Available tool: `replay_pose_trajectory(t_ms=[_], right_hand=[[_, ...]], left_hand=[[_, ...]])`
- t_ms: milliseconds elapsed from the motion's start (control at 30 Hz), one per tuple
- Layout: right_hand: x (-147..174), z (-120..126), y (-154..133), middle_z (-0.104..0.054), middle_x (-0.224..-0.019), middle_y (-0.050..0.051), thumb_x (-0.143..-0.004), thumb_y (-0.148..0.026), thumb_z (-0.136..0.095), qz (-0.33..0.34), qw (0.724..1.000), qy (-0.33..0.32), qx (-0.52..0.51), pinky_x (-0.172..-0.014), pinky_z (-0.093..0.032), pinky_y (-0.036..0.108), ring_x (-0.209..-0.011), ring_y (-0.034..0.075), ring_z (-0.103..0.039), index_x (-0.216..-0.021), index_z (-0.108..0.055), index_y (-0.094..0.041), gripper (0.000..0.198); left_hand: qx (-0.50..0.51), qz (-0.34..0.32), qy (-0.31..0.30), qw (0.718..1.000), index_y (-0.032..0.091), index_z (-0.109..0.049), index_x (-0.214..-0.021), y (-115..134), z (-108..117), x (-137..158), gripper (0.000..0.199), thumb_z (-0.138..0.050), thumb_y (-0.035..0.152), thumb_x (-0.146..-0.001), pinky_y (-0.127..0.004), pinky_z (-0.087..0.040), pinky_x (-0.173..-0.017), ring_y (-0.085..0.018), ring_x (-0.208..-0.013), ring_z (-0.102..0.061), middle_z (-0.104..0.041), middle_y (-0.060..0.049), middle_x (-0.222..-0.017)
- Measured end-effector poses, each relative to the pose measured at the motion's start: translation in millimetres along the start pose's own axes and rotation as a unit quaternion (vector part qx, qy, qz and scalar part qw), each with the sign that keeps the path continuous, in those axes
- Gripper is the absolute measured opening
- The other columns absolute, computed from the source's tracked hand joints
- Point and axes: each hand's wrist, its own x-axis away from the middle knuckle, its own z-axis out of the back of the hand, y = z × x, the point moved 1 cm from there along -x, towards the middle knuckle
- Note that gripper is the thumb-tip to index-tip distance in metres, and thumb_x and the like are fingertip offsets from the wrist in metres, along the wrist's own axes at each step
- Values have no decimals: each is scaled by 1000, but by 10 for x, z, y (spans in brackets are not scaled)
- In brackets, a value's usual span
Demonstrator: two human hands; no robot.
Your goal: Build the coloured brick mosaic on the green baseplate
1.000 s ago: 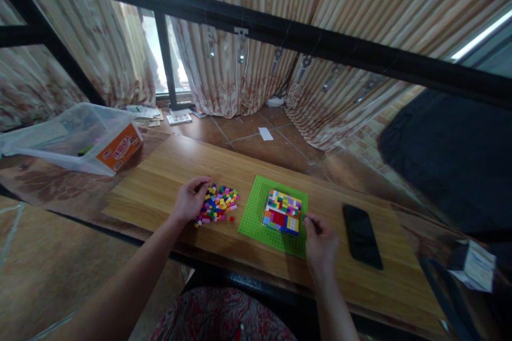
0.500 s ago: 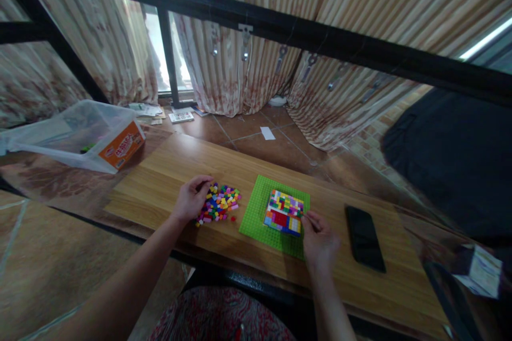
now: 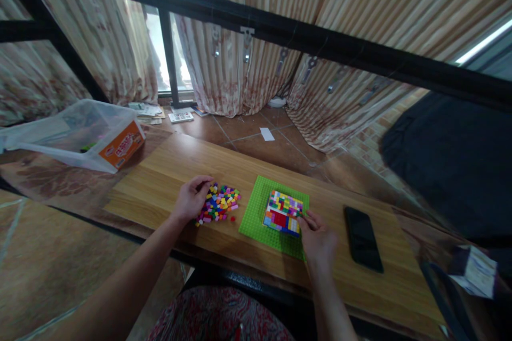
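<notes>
My left hand [image 3: 191, 200] rests at the left edge of a pile of small colourful toy bricks [image 3: 221, 203], its fingers curled together; whatever they hold is hidden. To the right lies a green baseplate [image 3: 252, 218] bearing a low, multicoloured block of bricks [image 3: 282, 213], with a red patch in its nearer half. At the right side of that block is my right hand [image 3: 318, 237], thumb and fingers pinched over its edge. Anything between those fingertips is too small to make out. A single red brick [image 3: 232, 219] sits apart from the pile.
A black phone [image 3: 363, 238] lies on the wooden board [image 3: 160, 186] right of my right hand. At the far left stands a clear plastic box [image 3: 80, 133] with an orange label. A dark metal rail [image 3: 272, 26] crosses beyond the board, before the curtains.
My right hand has shifted slightly left, its fingertips now over the right edge of the brick block. The left hand stays where it was by the pile.
</notes>
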Motion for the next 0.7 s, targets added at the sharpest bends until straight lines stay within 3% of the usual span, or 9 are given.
replay_pose_trajectory(t_ms=[300,700], right_hand=[[6,39,-30,-75,-84,15,-82,-54,-51,-35,999,-6,22,-72,-51,37,-79,27,-70,-107,-71,-11,54],[-59,-70,-27,-75,-93,13,-75,-54,-60,-65,998,-10,-7,-74,-51,36,-82,26,-69,-99,-74,-12,51]], left_hand=[[1,-3,1,1000,19,-71,-91,18,-4,3,26,-56,39,-83,-32,-52,-86,-20,-89,-66,-72,-5,-93],[-6,-12,0,1000,19,-71,-92,-21,-2,2,26,-56,39,-83,-31,-52,-86,-19,-90,-66,-73,-5,-95]])
